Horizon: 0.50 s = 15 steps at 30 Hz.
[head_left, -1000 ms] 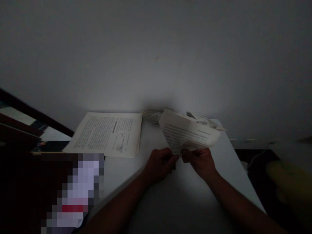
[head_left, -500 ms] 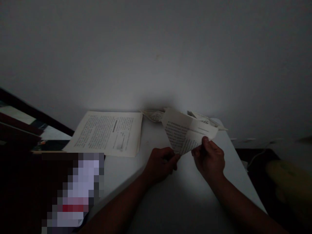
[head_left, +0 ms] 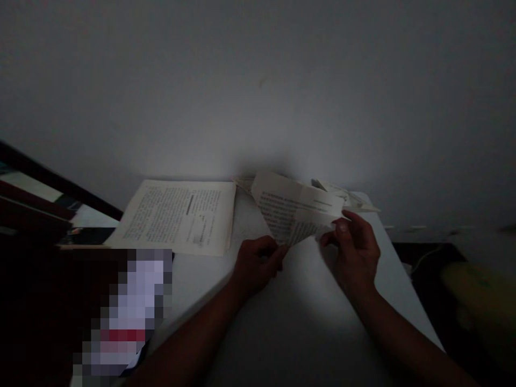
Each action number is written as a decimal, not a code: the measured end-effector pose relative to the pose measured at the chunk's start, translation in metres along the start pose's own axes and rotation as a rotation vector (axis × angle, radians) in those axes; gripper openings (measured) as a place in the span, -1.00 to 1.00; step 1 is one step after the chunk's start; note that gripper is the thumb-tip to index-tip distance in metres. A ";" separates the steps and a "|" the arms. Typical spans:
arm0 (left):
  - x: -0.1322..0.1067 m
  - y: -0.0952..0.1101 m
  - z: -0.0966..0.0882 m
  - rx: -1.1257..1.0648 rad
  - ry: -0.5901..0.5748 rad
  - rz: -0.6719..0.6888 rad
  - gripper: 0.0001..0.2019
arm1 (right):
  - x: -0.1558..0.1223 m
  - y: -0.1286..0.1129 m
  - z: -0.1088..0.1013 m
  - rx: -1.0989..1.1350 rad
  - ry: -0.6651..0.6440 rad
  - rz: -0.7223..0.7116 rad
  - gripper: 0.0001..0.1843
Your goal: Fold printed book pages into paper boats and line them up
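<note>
Above the white table, the left hand pinches the low point of a folded printed page — the right hand grips its right edge. The page hangs just over the table (not lying flat). An open book lies nearby, to the left, and more folded papers sit behind.

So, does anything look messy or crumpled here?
Yes. The printed sheet between the left hand and right hand is creased and folded askew. More folded paper pieces lie loosely by the wall. The picture is too dim to tell more.
</note>
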<state>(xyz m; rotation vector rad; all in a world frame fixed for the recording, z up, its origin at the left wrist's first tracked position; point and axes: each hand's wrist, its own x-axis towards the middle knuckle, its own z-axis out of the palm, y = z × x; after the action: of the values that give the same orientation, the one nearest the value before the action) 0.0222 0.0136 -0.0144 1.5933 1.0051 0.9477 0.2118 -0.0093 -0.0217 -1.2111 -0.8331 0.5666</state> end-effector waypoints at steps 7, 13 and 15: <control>0.002 -0.002 -0.003 0.058 -0.035 0.067 -0.69 | 0.001 -0.009 0.000 0.023 -0.048 0.050 -0.65; 0.004 0.002 -0.006 0.004 -0.099 0.051 -0.75 | 0.001 -0.010 -0.004 -0.163 -0.125 0.099 -0.75; 0.004 0.003 -0.007 -0.077 -0.148 0.026 -0.78 | 0.000 -0.009 -0.005 -0.226 -0.127 0.115 -0.74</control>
<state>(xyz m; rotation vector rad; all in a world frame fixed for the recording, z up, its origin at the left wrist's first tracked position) 0.0180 0.0192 -0.0093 1.5907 0.8380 0.8620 0.2153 -0.0152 -0.0133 -1.4475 -0.9581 0.6607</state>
